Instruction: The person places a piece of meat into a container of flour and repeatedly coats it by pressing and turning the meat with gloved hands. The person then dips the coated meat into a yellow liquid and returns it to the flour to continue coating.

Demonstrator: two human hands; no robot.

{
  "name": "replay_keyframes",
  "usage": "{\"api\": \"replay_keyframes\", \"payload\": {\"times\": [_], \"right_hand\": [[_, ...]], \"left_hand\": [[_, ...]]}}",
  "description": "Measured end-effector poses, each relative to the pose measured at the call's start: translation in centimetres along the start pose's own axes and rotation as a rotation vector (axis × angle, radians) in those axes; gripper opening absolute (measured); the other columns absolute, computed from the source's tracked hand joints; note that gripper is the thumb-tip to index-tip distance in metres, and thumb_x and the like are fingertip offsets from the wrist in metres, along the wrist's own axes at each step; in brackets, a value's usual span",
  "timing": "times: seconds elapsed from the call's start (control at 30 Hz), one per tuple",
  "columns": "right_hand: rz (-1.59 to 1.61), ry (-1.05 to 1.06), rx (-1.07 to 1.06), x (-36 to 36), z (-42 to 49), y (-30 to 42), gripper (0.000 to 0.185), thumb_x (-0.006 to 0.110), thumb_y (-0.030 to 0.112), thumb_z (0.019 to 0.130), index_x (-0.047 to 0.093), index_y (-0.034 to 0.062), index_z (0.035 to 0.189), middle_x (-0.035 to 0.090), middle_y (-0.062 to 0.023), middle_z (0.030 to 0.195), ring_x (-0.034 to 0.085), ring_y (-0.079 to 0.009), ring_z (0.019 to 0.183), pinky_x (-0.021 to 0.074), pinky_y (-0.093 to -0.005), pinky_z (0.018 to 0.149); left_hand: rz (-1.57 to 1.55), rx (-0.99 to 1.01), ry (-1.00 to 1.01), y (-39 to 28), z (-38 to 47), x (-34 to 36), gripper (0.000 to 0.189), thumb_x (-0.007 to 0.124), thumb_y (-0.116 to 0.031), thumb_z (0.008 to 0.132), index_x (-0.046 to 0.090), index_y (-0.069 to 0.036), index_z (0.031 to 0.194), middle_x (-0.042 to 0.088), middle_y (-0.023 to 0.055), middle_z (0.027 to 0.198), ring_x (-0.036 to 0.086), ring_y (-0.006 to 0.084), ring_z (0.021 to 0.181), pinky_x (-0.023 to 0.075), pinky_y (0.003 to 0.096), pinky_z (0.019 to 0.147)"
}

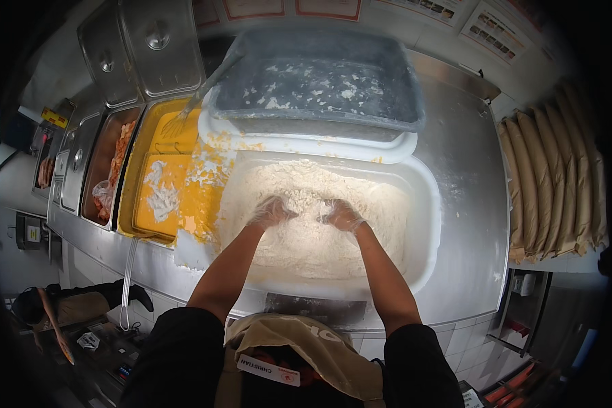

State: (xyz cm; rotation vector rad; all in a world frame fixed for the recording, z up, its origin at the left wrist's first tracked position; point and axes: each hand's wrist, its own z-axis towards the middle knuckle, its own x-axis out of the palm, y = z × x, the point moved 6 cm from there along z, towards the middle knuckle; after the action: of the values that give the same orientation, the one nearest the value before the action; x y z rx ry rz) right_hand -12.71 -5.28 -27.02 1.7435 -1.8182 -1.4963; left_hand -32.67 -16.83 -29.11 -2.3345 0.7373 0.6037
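Observation:
A large white plastic tub (428, 219) full of pale flour (316, 255) stands on the steel counter before me. Both hands wear clear plastic gloves and reach into it. My left hand (273, 211), fingers curled inward, touches the flour left of the middle. Opposite it, my right hand (342, 215) bends its fingers toward a pale, floury clump. Crumbly lumps (306, 199) lie between and just beyond the hands. Whether either hand grips a piece under the flour cannot be made out.
Behind the tub sits a flour-specked grey bin (316, 86). At left are a yellow batter pan (158, 168) with a wire whisk (176, 125), a steel pan of reddish marinated meat (113, 168) and upright steel lids (158, 61). Brown paper sacks (551, 178) stand right; another person (76, 306) is lower left.

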Motion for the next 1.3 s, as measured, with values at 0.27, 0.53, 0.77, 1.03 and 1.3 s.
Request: {"api": "replay_keyframes", "payload": {"times": [0.27, 0.53, 0.77, 1.03, 1.3], "right_hand": [[0.347, -0.034, -0.038, 5.1, -2.6, -4.7, 0.115, 0.091, 0.037, 0.063, 0.025, -0.0083, 0.147, 0.055, -0.0277, 0.131, 0.053, -0.0349, 0.124, 0.0432, -0.0373, 0.105], [0.498, -0.135, -0.003, 4.0, -3.6, -1.8, 0.083, 0.085, 0.024, 0.07, 0.044, -0.006, 0.137, 0.06, -0.0199, 0.127, 0.057, -0.0312, 0.117, 0.0434, -0.0355, 0.104], [-0.091, -0.285, 0.154, -1.0, -6.5, 0.4, 0.068, 0.072, 0.029, 0.082, 0.048, -0.0038, 0.136, 0.062, -0.0217, 0.123, 0.062, -0.0315, 0.109, 0.0478, -0.0366, 0.095], [-0.268, -0.052, 0.037, -0.5, -6.0, -6.9, 0.045, 0.065, 0.017, 0.092, 0.055, -0.0038, 0.13, 0.069, -0.013, 0.111, 0.066, -0.0195, 0.098, 0.05, -0.0314, 0.093], [0.231, -0.033, 0.125, 6.8, -3.8, -2.7, 0.066, 0.081, 0.027, 0.079, 0.054, -0.0064, 0.128, 0.067, -0.0172, 0.115, 0.061, -0.0211, 0.11, 0.0488, -0.0314, 0.095]], "left_hand": [[-0.219, 0.272, -0.104, 2.8, -1.2, 6.2, 0.058, 0.072, -0.038, 0.081, 0.059, -0.003, 0.126, 0.06, 0.0127, 0.127, 0.057, 0.0288, 0.118, 0.0428, 0.0328, 0.102], [-0.578, 0.178, -0.016, 0.8, -2.3, 5.7, 0.051, 0.073, -0.028, 0.082, 0.059, 0.004, 0.12, 0.066, 0.0125, 0.108, 0.059, 0.0196, 0.104, 0.0474, 0.0315, 0.089], [-0.321, 0.289, -0.165, 1.0, -3.5, 1.8, 0.064, 0.077, -0.046, 0.076, 0.063, 0.006, 0.112, 0.068, 0.0202, 0.103, 0.065, 0.0272, 0.098, 0.0503, 0.0376, 0.088], [0.344, 0.15, 0.239, 0.1, -5.0, 4.7, 0.089, 0.082, -0.063, 0.059, 0.063, 0.007, 0.109, 0.067, 0.0256, 0.1, 0.066, 0.0337, 0.096, 0.0526, 0.0423, 0.083], [-0.375, 0.355, 0.059, -1.8, -1.8, 10.5, 0.079, 0.087, -0.045, 0.063, 0.059, 0.008, 0.115, 0.064, 0.0228, 0.113, 0.059, 0.0297, 0.108, 0.0474, 0.0389, 0.092]]}}
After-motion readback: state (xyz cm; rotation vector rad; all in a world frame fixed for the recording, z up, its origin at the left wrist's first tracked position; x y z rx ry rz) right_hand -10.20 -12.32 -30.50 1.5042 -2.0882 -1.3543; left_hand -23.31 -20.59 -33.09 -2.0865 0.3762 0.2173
